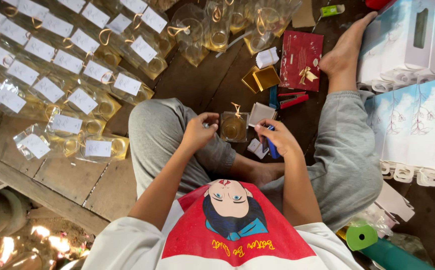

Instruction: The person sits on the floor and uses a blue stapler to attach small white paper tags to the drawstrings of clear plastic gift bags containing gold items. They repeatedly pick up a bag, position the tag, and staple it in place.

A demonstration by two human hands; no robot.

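From the head camera, a person sits cross-legged on a plank floor [192, 80]. A small clear-wrapped glass jar [234, 127] with a gold twine bow stands between the knees. The left hand [197, 131] curls at its left edge, fingertips pinched together. The right hand [277, 137] grips a blue pen [272, 148] just right of it. Rows of tagged wrapped jars [62, 75] lie to the left, white boxes [417, 115] to the right.

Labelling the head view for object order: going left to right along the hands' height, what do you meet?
Clear cellophane packets with white tags → left hand → small clear-wrapped glass cup tied with gold cord → right hand with blue pen → grey-trousered knee → white gift boxes with cut-out handles.
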